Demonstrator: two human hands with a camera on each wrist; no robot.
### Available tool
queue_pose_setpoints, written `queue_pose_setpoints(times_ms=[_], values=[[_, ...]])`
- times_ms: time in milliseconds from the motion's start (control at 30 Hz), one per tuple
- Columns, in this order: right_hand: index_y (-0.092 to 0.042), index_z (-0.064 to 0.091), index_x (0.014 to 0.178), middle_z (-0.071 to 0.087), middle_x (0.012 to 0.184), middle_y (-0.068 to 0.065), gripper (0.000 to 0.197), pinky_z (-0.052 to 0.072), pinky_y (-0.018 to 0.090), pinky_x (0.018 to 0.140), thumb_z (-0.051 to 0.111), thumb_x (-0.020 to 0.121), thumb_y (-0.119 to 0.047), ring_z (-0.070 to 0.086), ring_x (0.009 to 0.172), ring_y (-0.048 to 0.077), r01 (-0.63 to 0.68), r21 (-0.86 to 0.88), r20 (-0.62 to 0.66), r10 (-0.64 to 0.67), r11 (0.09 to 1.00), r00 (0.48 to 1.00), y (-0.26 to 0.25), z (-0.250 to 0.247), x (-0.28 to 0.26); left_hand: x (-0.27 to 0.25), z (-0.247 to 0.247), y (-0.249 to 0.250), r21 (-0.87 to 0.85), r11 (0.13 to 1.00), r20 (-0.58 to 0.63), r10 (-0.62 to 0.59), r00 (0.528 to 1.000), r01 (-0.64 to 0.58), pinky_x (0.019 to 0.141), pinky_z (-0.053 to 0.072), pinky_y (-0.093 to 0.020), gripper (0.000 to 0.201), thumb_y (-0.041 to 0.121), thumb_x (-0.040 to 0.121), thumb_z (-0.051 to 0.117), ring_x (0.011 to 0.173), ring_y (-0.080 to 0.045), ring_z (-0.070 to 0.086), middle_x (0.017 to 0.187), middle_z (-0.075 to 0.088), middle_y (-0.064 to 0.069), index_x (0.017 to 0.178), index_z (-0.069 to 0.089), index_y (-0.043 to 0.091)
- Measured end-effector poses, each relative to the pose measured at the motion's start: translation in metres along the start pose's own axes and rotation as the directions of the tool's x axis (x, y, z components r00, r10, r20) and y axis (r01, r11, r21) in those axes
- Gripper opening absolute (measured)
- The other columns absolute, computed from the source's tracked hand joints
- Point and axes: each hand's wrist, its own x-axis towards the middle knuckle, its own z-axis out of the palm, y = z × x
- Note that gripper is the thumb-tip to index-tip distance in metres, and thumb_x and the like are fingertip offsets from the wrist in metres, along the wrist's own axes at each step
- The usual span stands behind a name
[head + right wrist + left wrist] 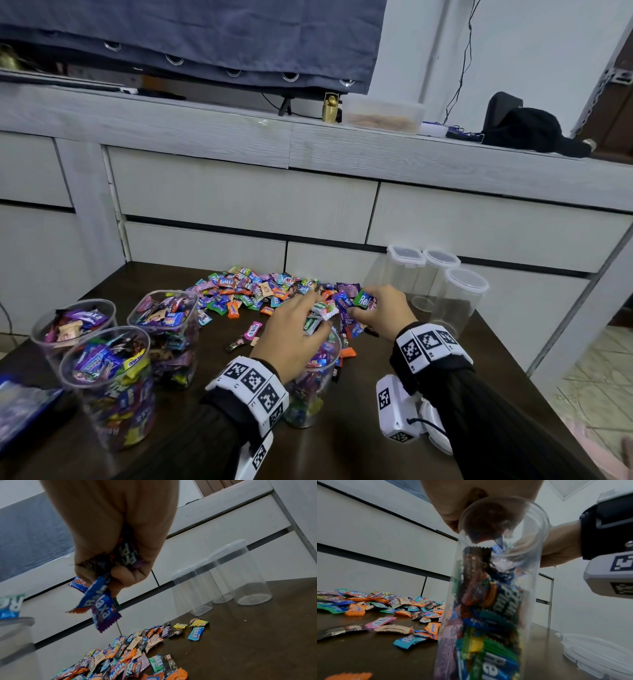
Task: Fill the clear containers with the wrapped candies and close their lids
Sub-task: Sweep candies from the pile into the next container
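Observation:
A heap of wrapped candies [253, 291] lies on the dark table [370, 455]. In front of it stands an open clear container [313, 390], partly filled. My left hand [294, 329] hovers over its mouth and grips a few candies [317, 317]. In the left wrist view the container [488, 608] rises under my left hand [452, 507]. Just right of the mouth, my right hand [380, 308] clutches a fistful of candies [359, 301]. The right wrist view shows those candies [102, 601] hanging from my fist [109, 536] above the heap [128, 662].
Three open, candy-filled containers [109, 383] stand at the left. Three clear containers with lids on [462, 298] stand at the back right, with nothing inside them. A loose white lid [436, 428] lies under my right forearm. A blue bag [20, 407] sits at the left edge.

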Motion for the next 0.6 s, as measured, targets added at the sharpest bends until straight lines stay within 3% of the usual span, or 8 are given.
queue_pose_setpoints(times_ms=[167,267,400,600], values=[[-0.019,0.058,0.076,0.053,0.061,-0.012,0.017,0.028,0.01,0.044,0.069,0.085,-0.027,0.046,0.056,-0.003,-0.003,-0.028,-0.006,0.003,1.0,1.0,0.0023,-0.0003,0.0019,-0.0003,-0.0027,0.0016,-0.047,0.999,0.031,0.019,0.999,-0.018,0.072,0.036,-0.018,0.019,0.029,0.09,0.061,0.09,-0.004,0.05,0.098,0.055,0.012,0.107,0.052,0.029],[-0.019,0.058,0.076,0.055,0.063,-0.01,0.016,0.028,0.01,0.046,0.069,0.085,-0.027,0.048,0.057,-0.001,-0.004,-0.032,0.0,0.004,0.999,1.0,0.0022,-0.0006,0.0026,0.0023,-0.0057,0.0025,-0.045,0.998,0.083,0.054,0.995,-0.051,0.081,0.042,-0.028,0.021,0.024,0.088,0.063,0.095,-0.011,0.052,0.102,0.056,0.007,0.107,0.053,0.026],[-0.027,0.049,0.062,0.052,0.06,-0.011,0.031,0.029,0.014,0.047,0.069,0.085,-0.027,0.047,0.056,-0.001,-0.006,-0.034,-0.005,0.005,0.999,1.0,0.0019,-0.0018,0.0029,0.0059,-0.0081,0.0031,0.034,0.996,0.198,0.073,0.977,-0.081,0.093,0.039,-0.035,0.028,0.025,0.086,0.066,0.104,-0.016,0.048,0.107,0.05,0.004,0.111,0.054,0.022],[-0.015,0.061,0.081,0.061,0.07,-0.002,0.016,0.036,0.021,0.055,0.069,0.085,-0.028,0.053,0.062,0.008,-0.015,-0.018,-0.004,0.015,1.0,1.0,0.0011,-0.0042,0.0027,0.0048,-0.0044,-0.0013,0.075,0.992,0.202,0.08,0.976,-0.097,0.096,0.035,-0.034,0.011,0.02,0.086,0.061,0.105,-0.014,0.041,0.105,0.046,0.006,0.097,0.058,0.019]])
